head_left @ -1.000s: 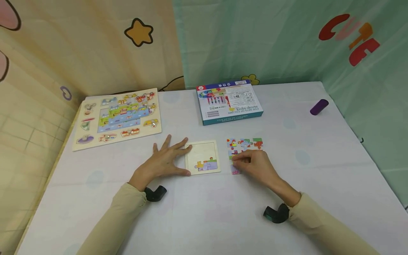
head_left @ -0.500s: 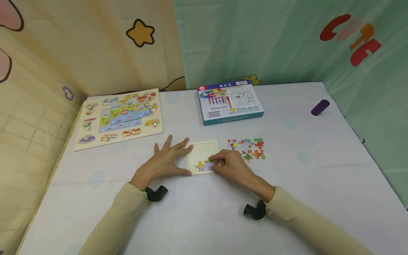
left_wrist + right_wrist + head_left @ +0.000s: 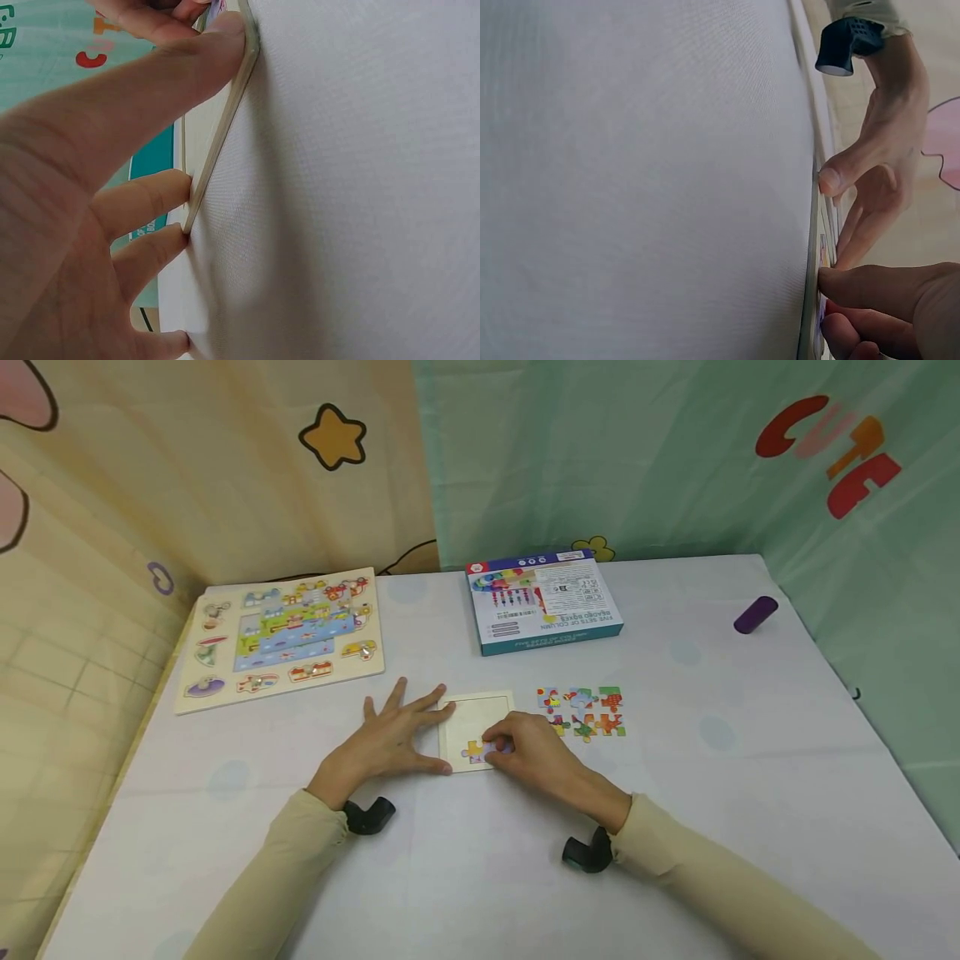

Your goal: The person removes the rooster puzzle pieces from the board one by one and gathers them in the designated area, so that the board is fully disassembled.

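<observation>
A small square wooden puzzle tray lies flat at the middle of the table, with a few joined yellow and lilac jigsaw pieces along its near side. My left hand spreads over the tray's left side, fingers straight; in the left wrist view its thumb presses near one corner. Over the tray's lower right part, my right hand pinches a jigsaw piece, mostly hidden by the fingers; a reddish bit shows between them in the right wrist view. Several loose jigsaw pieces lie just right of the tray.
Large wooden knob puzzle boards with smaller picture puzzles on top lie at the back left. A boxed bead set is at the back centre, and a purple cylinder lies at the back right. Curtains hang behind the table.
My right hand has moved left from the loose pieces onto the tray, taking a pinkish piece from the bottom of the group. The left hand stays in place on the tray.
</observation>
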Demonstrator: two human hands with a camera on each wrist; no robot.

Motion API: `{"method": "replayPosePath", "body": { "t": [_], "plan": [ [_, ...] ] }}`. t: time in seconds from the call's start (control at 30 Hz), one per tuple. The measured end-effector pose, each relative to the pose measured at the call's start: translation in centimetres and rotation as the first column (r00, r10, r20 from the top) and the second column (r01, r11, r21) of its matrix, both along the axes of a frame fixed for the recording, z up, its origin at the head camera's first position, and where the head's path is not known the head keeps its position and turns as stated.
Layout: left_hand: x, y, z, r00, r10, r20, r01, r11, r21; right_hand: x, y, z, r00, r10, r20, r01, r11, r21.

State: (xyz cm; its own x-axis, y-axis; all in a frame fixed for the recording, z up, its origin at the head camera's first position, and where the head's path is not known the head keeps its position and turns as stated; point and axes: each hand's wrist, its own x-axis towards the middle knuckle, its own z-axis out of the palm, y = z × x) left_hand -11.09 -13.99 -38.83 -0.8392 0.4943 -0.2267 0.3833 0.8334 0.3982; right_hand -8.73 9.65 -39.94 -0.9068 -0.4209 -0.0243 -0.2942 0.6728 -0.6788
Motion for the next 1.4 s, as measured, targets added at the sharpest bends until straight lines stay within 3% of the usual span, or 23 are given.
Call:
{"method": "replayPosePath", "body": {
  "t": [0.5, 0.8, 1.1, 1.4],
  "plan": [
    [0.0, 0.0, -0.1, 1.0, 0.005, 0.014, -0.005, 1.0, 0.012, -0.1, 0.2, -0.3, 1.0, -0.012, 0.002, 0.012, 0.997, -0.079],
    [0.0, 0.0, 0.0, 1.0, 0.004, 0.014, -0.004, 1.0, 0.015, -0.2, 1.3, 0.2, 0.997, -0.045, 0.058, 0.053, 0.986, -0.155],
    [0.1, 0.0, -0.2, 1.0, 0.001, 0.007, -0.001, 1.0, 0.027, -0.1, 4.3, 0.8, 0.98, -0.105, 0.169, 0.136, 0.973, -0.185],
    [0.1, 0.0, -0.1, 1.0, 0.007, 0.015, -0.007, 1.0, 0.019, 0.6, 8.7, 0.5, 0.959, -0.198, 0.202, 0.232, 0.96, -0.158]
  ]
}}
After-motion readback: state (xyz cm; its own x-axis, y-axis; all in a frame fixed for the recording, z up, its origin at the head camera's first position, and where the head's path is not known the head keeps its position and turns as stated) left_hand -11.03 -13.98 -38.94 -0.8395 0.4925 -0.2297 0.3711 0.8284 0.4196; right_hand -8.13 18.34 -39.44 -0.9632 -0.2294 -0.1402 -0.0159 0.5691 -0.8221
